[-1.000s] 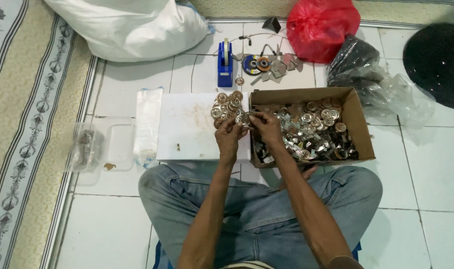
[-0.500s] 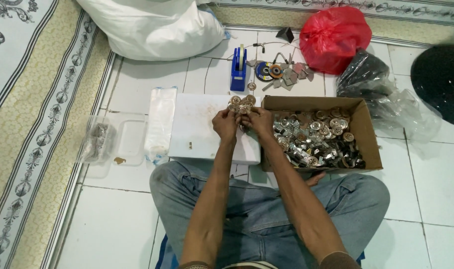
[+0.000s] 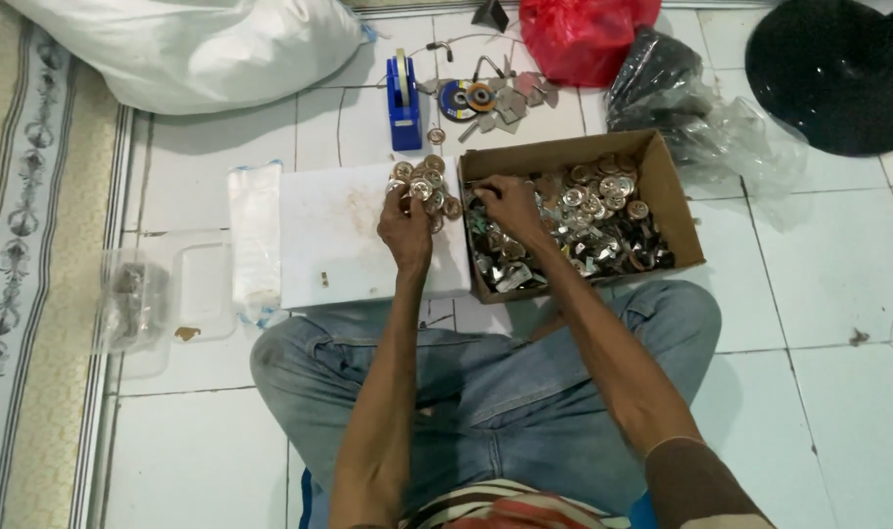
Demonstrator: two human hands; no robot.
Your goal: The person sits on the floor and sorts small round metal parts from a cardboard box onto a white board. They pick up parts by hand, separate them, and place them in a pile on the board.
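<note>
Posture: the person sat cross-legged on the tiled floor (image 3: 838, 294), both forearms extended forward over the knees.
Left hand (image 3: 407, 223): rested at the near edge of the pile of round metal discs (image 3: 425, 181) on the white board (image 3: 339, 235). The fingers were curled together over the discs nearest the palm; whether they pinched one disc could not be told.
Right hand (image 3: 510, 206): sat inside the left end of the cardboard box (image 3: 677, 196), palm down on the loose metal parts (image 3: 593, 220). The fingers were bent into the heap, tips hidden, so their grip could not be told.
Key relation: the disc pile lay just ahead of the left fingers, touching them, and to the left of the box. The left hand was the nearer one; the right hand stood beyond the box wall, close beside it. The pile showed no clear long axis.
Box contents: a mixed heap of silver and brass-coloured round pieces, filling the box floor.
Surroundings: a blue tape dispenser (image 3: 403, 93) stood beyond the board; a red plastic bag (image 3: 584, 34) and a white sack (image 3: 192, 49) lay farther out; a clear plastic container (image 3: 138, 304) sat to the left.
</note>
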